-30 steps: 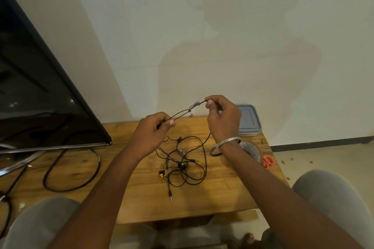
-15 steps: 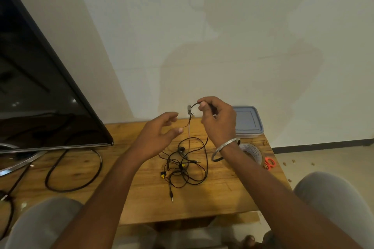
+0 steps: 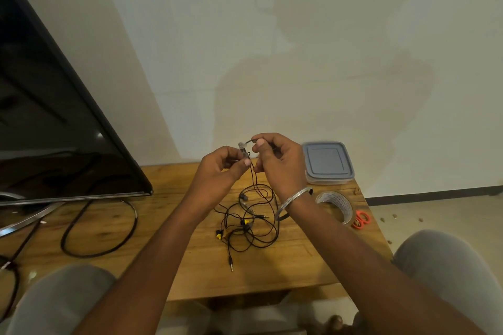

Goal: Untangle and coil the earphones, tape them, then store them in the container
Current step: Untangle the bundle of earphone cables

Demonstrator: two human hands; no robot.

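Earphones (image 3: pixel 246 221) pinched between left grip (image 3: pixel 217 168) and right grip (image 3: pixel 280 163), one strand held above counter (image 3: pixel 299 261) for untangling. Possibly at inline remote (image 3: pixel 243 148).

Forearms outstretched, left hand (image 3: pixel 217 168) and right hand (image 3: pixel 277 163) side by side, fingers (image 3: pixel 260 142) in tight pinches.

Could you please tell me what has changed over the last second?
The left hand let go of the earphone cable, opened, then moved back towards the right hand and now pinches the cable again close beside it. The right hand kept its pinch. The tangle on the table, the container, tape roll and scissors stayed put.
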